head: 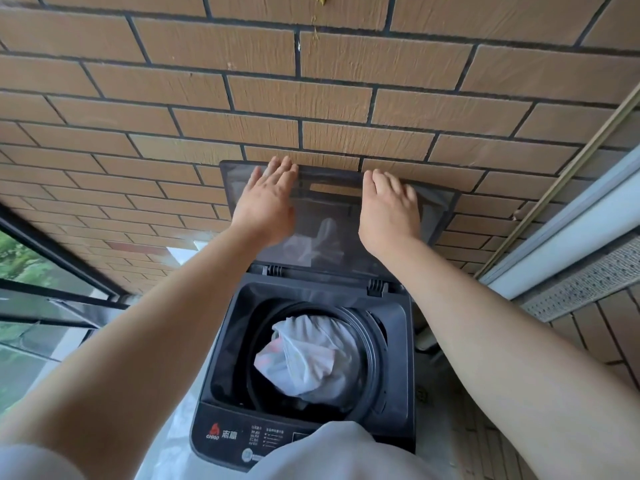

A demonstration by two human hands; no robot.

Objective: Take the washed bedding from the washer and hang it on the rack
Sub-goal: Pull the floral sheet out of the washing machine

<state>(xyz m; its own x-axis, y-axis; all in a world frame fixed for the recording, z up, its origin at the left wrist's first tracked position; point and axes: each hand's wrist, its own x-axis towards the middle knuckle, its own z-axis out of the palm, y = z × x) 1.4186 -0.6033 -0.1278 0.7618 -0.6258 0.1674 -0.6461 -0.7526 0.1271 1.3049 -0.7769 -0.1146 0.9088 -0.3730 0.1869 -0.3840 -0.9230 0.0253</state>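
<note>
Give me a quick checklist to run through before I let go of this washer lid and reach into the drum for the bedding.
1. Lid raised upright near the brick wall: ok.
2. Lid holds itself up unaided: cannot tell; left hand and right hand both rest on it.
3. Bedding visible in the drum, nothing lying over it: ok.
4. Drum at a standstill: cannot tell from one picture.
5. A hand free for a grip on the bedding: not ok.
6. Rack ready: cannot tell, out of view.
</note>
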